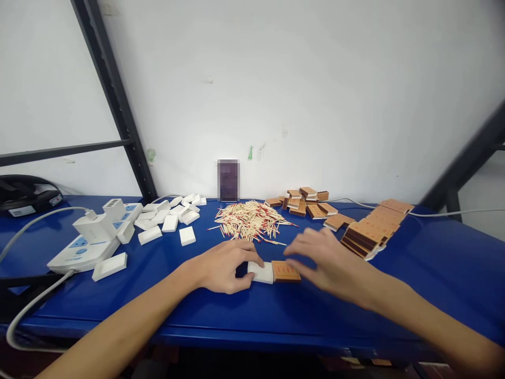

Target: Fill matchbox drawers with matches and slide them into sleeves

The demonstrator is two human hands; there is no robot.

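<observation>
My left hand (229, 267) grips a white matchbox tray (261, 272) between thumb and fingers, low on the blue table. End to end with it lies an orange matchbox sleeve (286, 271), printed on its upper face. Over the sleeve's right part is my right hand (321, 263), slightly blurred, its thumb and fingers apart. Whether its thumb touches the sleeve I cannot tell. Just beyond both hands spreads a heap of loose red-tipped matches (248, 220).
Several white trays (169, 223) lie at the left, beside a power strip (84, 253) with plugged chargers and cables. Closed matchboxes (307, 202) are piled at the back right, near stacked orange sleeves (374, 226). A pixelated dark rectangle (229, 180) stands against the wall.
</observation>
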